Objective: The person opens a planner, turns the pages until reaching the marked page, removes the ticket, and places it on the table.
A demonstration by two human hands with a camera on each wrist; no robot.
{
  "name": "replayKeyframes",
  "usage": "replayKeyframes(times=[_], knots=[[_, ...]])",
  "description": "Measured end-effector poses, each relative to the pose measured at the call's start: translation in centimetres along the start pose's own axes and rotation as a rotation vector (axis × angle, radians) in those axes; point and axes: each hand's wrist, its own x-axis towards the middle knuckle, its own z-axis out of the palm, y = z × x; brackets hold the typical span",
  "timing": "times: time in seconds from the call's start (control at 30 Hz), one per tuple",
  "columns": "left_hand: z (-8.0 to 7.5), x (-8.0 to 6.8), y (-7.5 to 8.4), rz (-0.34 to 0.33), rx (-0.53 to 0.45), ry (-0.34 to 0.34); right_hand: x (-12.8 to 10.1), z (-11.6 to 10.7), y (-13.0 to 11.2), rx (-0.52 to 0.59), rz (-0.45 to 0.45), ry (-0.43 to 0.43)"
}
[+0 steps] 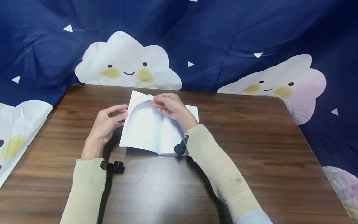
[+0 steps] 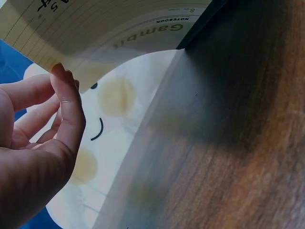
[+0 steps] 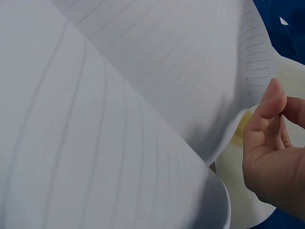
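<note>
White lined paper under the hands: notebook lies open at the far side of the table, a bit left of centre, spine running near to far. Left hand is at its left edge, thumb and fingers partly curled with only a small gap between the tips; thumb tip and fingertips meet the outer edge, a light edge pinch. From the left wrist, fingertips sit right at a corner of the lined sheet, with upside-down print reading "Gambit" and "NOTEBOOK" on the underside; how firm the hold is, can't tell. Right hand reaches over the right page to the far edge, thumb and index nearly closed, pinching the far corner of a raised leaf on the left half. That leaf bows up, lined side showing; right wrist view has thumb and index together at its margin, other fingers folded in. Both wrists carry black straps with a small black unit, left and right, over pale sleeves. Dark blue cloth with white clouds hangs beyond the table's far edge.
</note>
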Motion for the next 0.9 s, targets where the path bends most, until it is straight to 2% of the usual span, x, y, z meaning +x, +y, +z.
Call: replayKeyframes(times=[0.27, 0.37, 0.57, 0.9], knots=[[0.1, 0.0, 0.3, 0.014, -0.055, -0.009, 0.1, 0.9, 0.4, -0.021, -0.027, 0.004], [0.2, -0.1, 0.2, 0.013, -0.052, 0.002, 0.1, 1.1, 0.5, -0.027, -0.033, -0.004], [0.6, -0.3, -0.1, -0.041, -0.020, -0.013, -0.1, 1.0, 0.8, -0.025, -0.023, 0.032], [-0.1, -0.3, 0.4, -0.023, 0.011, -0.008, 0.2, 2.2, 0.4, -0.025, -0.054, -0.008]])
